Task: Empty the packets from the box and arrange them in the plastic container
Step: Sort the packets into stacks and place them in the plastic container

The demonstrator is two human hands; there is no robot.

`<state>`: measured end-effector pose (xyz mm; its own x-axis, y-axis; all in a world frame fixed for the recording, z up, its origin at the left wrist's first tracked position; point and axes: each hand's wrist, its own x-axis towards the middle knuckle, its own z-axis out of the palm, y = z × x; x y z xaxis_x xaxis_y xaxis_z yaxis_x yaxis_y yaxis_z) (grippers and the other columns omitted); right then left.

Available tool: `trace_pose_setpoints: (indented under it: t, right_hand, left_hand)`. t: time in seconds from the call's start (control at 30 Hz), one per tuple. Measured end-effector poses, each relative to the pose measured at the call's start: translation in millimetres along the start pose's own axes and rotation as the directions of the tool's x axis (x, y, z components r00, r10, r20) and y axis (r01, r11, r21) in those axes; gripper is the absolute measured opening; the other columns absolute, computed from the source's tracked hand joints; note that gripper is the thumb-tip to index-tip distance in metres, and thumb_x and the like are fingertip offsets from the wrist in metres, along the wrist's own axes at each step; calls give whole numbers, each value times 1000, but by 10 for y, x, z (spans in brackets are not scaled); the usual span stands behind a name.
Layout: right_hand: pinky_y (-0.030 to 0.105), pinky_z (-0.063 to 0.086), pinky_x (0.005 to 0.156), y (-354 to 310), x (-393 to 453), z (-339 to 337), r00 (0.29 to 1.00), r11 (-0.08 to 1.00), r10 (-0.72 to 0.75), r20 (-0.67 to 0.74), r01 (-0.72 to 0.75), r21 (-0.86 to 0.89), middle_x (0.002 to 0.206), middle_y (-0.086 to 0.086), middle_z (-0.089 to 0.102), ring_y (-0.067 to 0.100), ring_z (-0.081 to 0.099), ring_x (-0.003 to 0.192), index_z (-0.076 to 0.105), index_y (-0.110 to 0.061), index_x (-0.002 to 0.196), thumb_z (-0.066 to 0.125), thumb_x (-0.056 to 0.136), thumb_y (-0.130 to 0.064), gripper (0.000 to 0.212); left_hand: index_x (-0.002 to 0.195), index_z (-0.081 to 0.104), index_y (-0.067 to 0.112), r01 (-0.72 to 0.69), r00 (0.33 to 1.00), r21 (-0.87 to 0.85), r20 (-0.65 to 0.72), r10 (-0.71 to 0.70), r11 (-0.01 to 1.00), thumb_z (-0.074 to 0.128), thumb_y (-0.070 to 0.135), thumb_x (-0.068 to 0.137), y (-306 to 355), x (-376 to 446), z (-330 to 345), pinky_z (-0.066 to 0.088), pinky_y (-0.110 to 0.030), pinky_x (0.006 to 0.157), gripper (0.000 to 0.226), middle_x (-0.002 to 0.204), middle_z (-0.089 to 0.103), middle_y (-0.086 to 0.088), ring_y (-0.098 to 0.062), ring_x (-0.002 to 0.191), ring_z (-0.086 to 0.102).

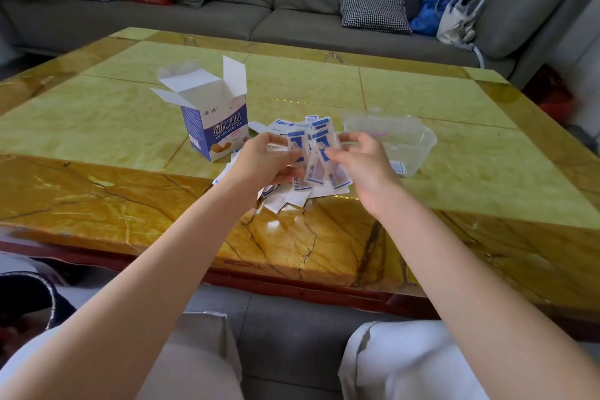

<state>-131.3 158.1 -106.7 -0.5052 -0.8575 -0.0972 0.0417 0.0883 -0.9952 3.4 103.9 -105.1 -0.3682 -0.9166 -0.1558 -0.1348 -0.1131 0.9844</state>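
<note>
Fan of packets in both hands, container just off to the right

I have my left hand (263,156) and right hand (360,161) together over the near part of the yellow marble worktop (454,101), fingers of both pinching a fan of blue-and-white paper packets (316,153) whose long axes stand roughly upright, slightly splayed. The clear plastic container (418,135) lies just beyond and right of my right hand, so I judge that hand the nearer one to carry the bundle over. More loose packets (285,200) lie on the worktop under my hands. The opened blue-and-white cardboard box (212,130) stands upright to the left, flaps up
</note>
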Motion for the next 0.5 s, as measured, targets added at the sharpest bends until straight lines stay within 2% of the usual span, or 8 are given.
trace_pose_setpoints:
  t: [0.07, 0.17, 0.27, 0.37, 0.43, 0.5]
  right_hand:
    - [29, 52, 76, -33, 8, -21, 996, 996, -84, -9, 84, -13, 91, 4, 64, 18, 63, 82, 51, -9, 108, 54, 88, 3, 24]
    - [41, 47, 94, -33, -42, 3, 988, 997, -70, 139, 75, -31, 106, 15, 65, 23, 61, 95, 60, -6, 105, 48, 91, 5, 21]
    - [42, 46, 90, -9, -95, 42, 977, 996, -29, 213, 47, -80, 112, 20, 64, 25, 59, 94, 63, -3, 102, 44, 93, 2, 21]
    - [35, 48, 82, -21, -100, 30, 975, 989, -44, 218, 74, -128, 109, 14, 65, 23, 60, 90, 63, -2, 108, 44, 95, -1, 23]
    - [34, 47, 80, -31, -73, -17, 978, 931, -111, 178, 165, -326, 109, 14, 66, 24, 61, 92, 65, -4, 103, 45, 94, -3, 22]
    - [31, 41, 75, -44, -27, -88, 954, 738, -241, 180, 301, -604, 107, 15, 61, 27, 57, 94, 65, 0, 100, 47, 92, -3, 20]
  left_hand:
    - [91, 56, 13, -19, 999, 58, -41, 21, 998, 61, 11, 87, -4, 9, -51, 45, -10, 43, 6, 68, 64, -1, 1, 41, 59]
    - [81, 61, 13, -63, 996, 143, -48, 70, 988, 63, 16, 86, -20, 18, -95, 44, -13, 51, 6, 73, 65, 4, 1, 54, 61]
    - [74, 60, 13, -32, 999, 70, -7, 32, 997, 63, 15, 86, -34, 15, -28, 49, -15, 60, 13, 74, 64, 1, -7, 66, 59]
    - [77, 61, 10, 12, 997, -101, 77, -4, 995, 57, 10, 89, -17, 1, 49, 55, -18, 73, 13, 78, 67, -5, -11, 70, 64]
    - [84, 64, 9, 20, 989, -89, 145, -7, 996, 54, 3, 89, 6, -6, 67, 54, -21, 79, 12, 86, 68, -7, -13, 78, 66]
    - [98, 65, 7, 4, 982, -2, 187, -3, 1000, 56, 1, 87, 19, 7, 76, 54, -24, 83, 15, 96, 69, -10, -16, 85, 67]
